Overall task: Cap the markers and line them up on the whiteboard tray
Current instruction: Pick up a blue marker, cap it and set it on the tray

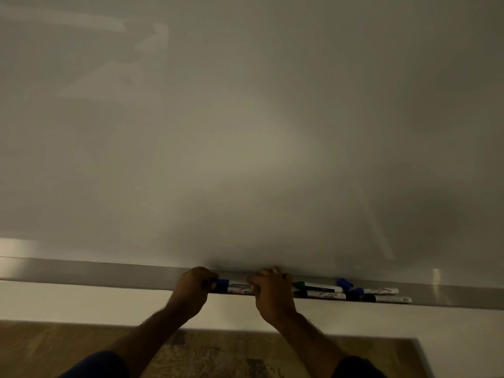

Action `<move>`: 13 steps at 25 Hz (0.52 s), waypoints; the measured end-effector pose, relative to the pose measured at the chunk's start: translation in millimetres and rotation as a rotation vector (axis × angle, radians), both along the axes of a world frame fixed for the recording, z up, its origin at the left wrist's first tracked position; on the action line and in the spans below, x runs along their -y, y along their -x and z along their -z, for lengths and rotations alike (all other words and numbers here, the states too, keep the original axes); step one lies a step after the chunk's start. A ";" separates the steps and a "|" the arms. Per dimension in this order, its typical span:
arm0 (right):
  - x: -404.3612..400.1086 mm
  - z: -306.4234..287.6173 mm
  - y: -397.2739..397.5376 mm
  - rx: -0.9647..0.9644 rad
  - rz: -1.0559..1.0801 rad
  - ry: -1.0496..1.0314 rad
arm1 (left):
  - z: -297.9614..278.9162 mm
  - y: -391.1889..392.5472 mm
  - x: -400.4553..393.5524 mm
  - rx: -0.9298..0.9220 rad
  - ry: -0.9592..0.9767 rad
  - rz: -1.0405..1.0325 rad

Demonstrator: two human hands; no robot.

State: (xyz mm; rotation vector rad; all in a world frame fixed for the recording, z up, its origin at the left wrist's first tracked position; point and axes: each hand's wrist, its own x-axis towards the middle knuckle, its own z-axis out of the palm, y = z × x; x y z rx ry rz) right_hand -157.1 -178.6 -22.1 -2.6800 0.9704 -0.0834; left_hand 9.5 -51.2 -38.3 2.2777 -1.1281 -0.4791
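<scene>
Both hands are curled shut on markers lying in the whiteboard tray (81,271): the left hand (192,289) at the blue-capped marker (231,283), the right hand (270,291) over the barrels. The markers look light, stiff and slick, likely to roll, so mid-barrel is probably the best hold. More markers (351,291) lie jumbled just right of the hands.

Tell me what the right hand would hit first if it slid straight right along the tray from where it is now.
Likely the green-capped marker and the black-capped one lying just right of the right hand on the tray; depth is hard to judge.
</scene>
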 end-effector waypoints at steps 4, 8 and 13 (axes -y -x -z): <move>5.0 -1.0 6.9 0.041 -0.001 -0.002 | -0.7 3.6 0.2 0.005 0.002 -0.021; 24.1 -1.8 38.8 0.124 0.046 0.003 | -11.1 12.3 0.8 0.046 0.056 -0.090; 60.6 -9.4 87.3 0.190 0.152 0.013 | -30.2 57.7 11.8 0.223 0.156 0.101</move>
